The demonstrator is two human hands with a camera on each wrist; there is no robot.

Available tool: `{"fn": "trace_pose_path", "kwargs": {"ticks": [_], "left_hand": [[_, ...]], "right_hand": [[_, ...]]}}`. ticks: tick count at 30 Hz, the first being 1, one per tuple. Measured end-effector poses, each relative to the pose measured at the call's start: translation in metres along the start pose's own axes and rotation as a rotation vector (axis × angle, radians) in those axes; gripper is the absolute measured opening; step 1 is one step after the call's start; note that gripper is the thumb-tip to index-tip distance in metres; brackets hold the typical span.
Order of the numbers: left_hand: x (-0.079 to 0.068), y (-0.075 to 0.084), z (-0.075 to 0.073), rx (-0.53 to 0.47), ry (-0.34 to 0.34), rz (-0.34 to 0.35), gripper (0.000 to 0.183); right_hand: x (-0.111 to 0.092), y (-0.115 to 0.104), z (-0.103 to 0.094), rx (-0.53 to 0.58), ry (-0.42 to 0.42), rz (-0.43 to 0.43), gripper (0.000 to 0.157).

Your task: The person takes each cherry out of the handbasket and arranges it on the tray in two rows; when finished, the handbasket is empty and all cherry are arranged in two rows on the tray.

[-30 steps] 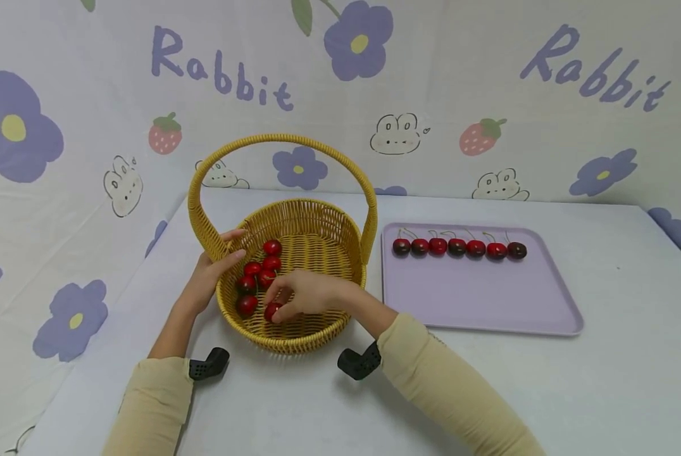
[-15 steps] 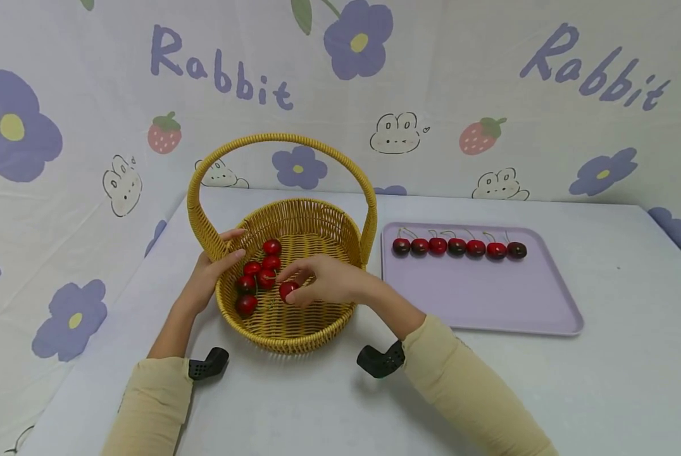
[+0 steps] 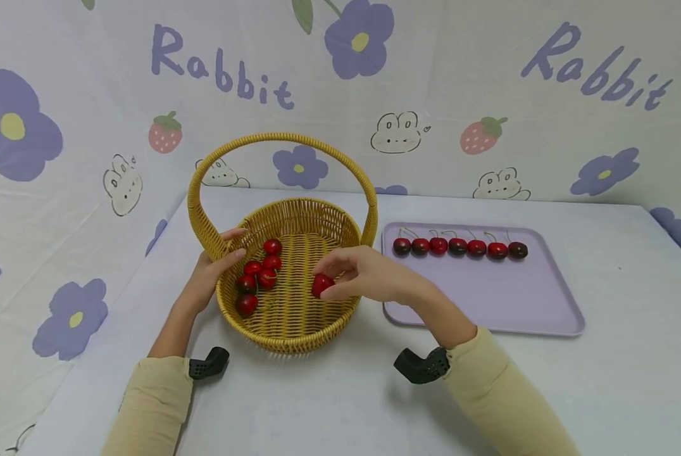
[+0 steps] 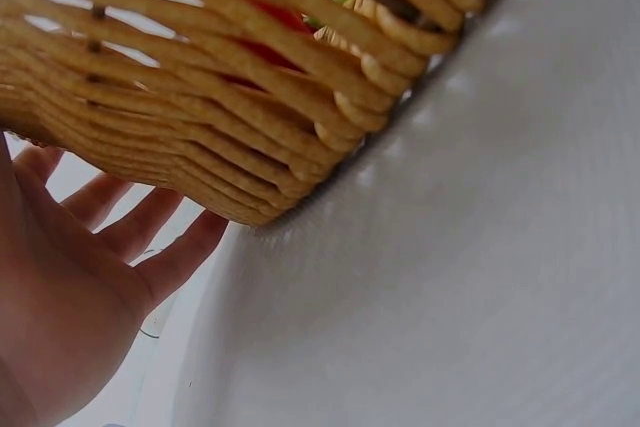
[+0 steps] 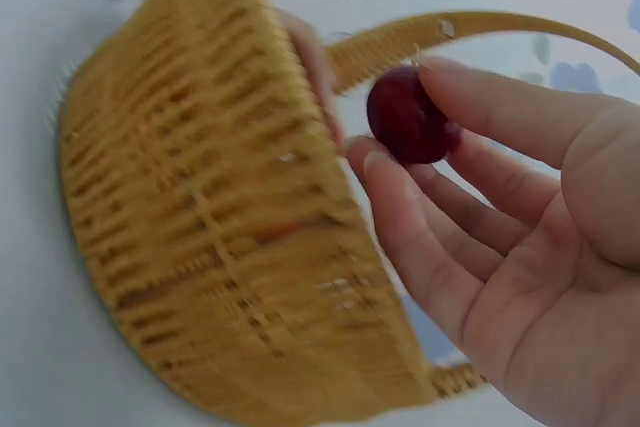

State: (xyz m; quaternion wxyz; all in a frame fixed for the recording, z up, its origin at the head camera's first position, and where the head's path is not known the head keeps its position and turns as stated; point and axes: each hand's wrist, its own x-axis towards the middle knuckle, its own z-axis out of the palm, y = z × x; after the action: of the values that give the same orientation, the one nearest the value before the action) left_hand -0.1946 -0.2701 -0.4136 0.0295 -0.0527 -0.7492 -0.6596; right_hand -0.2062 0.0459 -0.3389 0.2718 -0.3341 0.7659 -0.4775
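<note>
My right hand [image 3: 369,273] pinches a dark red cherry [image 3: 321,285] between thumb and fingertips, above the right side of the yellow wicker basket [image 3: 295,345]. In the right wrist view the cherry [image 5: 408,115] shows close beside the basket's rim. At the basket's left side, my left hand [image 3: 208,273] holds the rim near the foot of the handle, thumb over the edge. The left wrist view shows its fingers [image 4: 180,252] reaching along the outside of the wicker [image 4: 200,117]. Several red cherries [image 3: 268,278] lie in the left half of the basket.
Right of the basket lies a lilac tray [image 3: 477,301], with several stemmed cherries [image 3: 457,247] in a row along its far edge. The basket's tall arched handle [image 3: 283,137] rises over it. A printed cloth [image 3: 340,114] hangs behind the white table [image 3: 318,405].
My right hand has lifted the cherry from the basket's front left part and carried it right, toward the right rim. The left hand and basket have stayed put.
</note>
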Motion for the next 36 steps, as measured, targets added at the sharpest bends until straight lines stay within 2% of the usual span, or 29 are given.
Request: {"fn": "trace_pose_path", "kwargs": {"ticks": [7, 13, 16, 19, 22, 25, 31, 36], "left_hand": [[0.001, 0.001, 0.000, 0.001, -0.001, 0.002, 0.052], [0.001, 0.001, 0.001, 0.002, -0.001, -0.004, 0.051], [0.001, 0.002, 0.001, 0.004, 0.002, -0.003, 0.051], [0.001, 0.001, 0.001, 0.005, 0.001, -0.001, 0.052], [0.001, 0.000, 0.001, 0.008, -0.002, 0.000, 0.051], [0.001, 0.000, 0.001, 0.012, -0.004, 0.001, 0.051], [0.000, 0.000, 0.001, 0.014, -0.004, 0.009, 0.050], [-0.001, 0.000, 0.001, 0.016, -0.008, 0.006, 0.050]], "right_hand": [[-0.029, 0.001, -0.021, 0.070, 0.045, 0.018, 0.034], [-0.046, 0.004, -0.039, 0.129, 0.113, -0.011, 0.034], [-0.052, 0.005, -0.048, 0.168, 0.185, -0.004, 0.035], [-0.056, 0.007, -0.057, 0.197, 0.285, 0.042, 0.041], [-0.059, 0.013, -0.065, 0.196, 0.378, 0.098, 0.047], [-0.058, 0.024, -0.071, 0.239, 0.429, 0.133, 0.048], [-0.047, 0.055, -0.076, 0.401, 0.454, 0.212, 0.046], [-0.039, 0.076, -0.074, 0.414, 0.445, 0.273, 0.041]]}}
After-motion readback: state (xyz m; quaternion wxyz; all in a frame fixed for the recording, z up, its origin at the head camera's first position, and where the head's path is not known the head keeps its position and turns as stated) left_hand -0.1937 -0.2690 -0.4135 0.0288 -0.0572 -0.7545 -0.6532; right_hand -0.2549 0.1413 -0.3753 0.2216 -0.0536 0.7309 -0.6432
